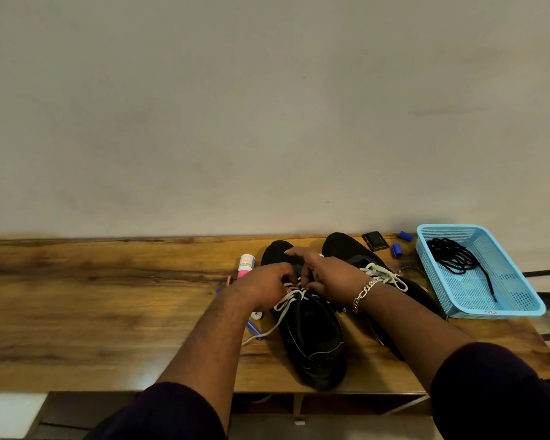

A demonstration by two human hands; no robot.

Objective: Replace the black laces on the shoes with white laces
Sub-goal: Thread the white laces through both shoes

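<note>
Black laces (pixel 456 257) lie in the blue plastic basket (pixel 521 300) (right black shoe (pixel 356 249) tied), both hands, left hand (pixel 262 285) and right hand (pixel 329 277), pinching the left black shoe's (pixel 311 341) unfinished white lace (pixel 283 304).

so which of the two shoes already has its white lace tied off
The right shoe, the one nearer the blue basket: its white lace sits in a finished bow. On the left shoe, both hands are at the lace and one end trails loose onto the table.
</note>
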